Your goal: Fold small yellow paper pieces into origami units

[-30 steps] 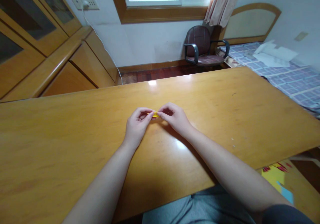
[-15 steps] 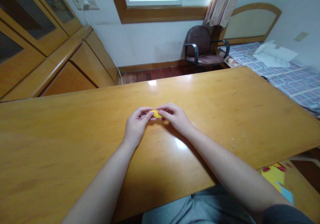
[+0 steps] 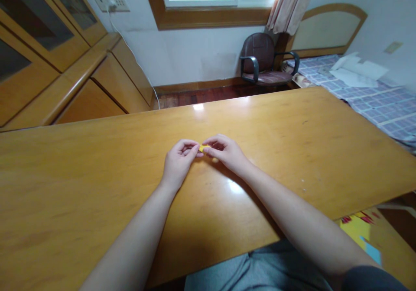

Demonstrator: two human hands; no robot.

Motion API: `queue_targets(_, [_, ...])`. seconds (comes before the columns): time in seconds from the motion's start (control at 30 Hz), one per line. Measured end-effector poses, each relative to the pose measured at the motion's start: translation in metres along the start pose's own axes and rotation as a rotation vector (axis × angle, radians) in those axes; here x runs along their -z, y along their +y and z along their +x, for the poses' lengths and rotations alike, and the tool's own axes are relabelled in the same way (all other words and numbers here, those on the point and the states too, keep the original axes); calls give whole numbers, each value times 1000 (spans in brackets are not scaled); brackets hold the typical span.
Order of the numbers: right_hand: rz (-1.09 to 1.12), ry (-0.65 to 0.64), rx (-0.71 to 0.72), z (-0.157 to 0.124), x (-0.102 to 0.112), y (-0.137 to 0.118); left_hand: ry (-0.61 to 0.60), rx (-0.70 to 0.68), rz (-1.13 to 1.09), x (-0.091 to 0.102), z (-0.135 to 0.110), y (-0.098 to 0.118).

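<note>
A small yellow piece (image 3: 203, 148), perhaps folded paper, sits between my two hands just above the wooden table (image 3: 97, 174). My left hand (image 3: 178, 159) pinches its left end between thumb and fingers. From the other side, my right hand (image 3: 225, 152) has its thumb and curled fingers closed about the right end. Fingers cover most of the piece, so its exact shape is hidden.
Beyond the table's far edge stand a brown office chair (image 3: 260, 59) and a bed with a checked cover (image 3: 367, 96). Wooden cabinets (image 3: 94, 92) line the left. Colourful sheets (image 3: 355, 228) lie lower right, below the table's edge.
Less of the yellow piece shows between my hands than before. My right thumb has slid slightly left and down along it. Both arms stay nearly in place.
</note>
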State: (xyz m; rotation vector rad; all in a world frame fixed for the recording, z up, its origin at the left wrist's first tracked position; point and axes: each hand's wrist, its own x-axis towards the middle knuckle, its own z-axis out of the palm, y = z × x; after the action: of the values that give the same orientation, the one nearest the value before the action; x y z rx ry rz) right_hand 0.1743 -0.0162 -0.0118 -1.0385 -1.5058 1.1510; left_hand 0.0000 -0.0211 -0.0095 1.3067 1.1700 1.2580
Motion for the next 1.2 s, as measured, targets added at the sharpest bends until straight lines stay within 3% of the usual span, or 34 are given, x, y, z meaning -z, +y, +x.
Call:
queue_targets(0.47, [-190,27,128,0,3,-2,-27,84,-128,3,4,-5])
queue_targets(0.8, [-93,46,89,-1,5,-5,-44,179,-282,3,4,-5])
queue_targets(1.2, [-203,19,165,-1,7,-3,-42,196,-293,1,5,-3])
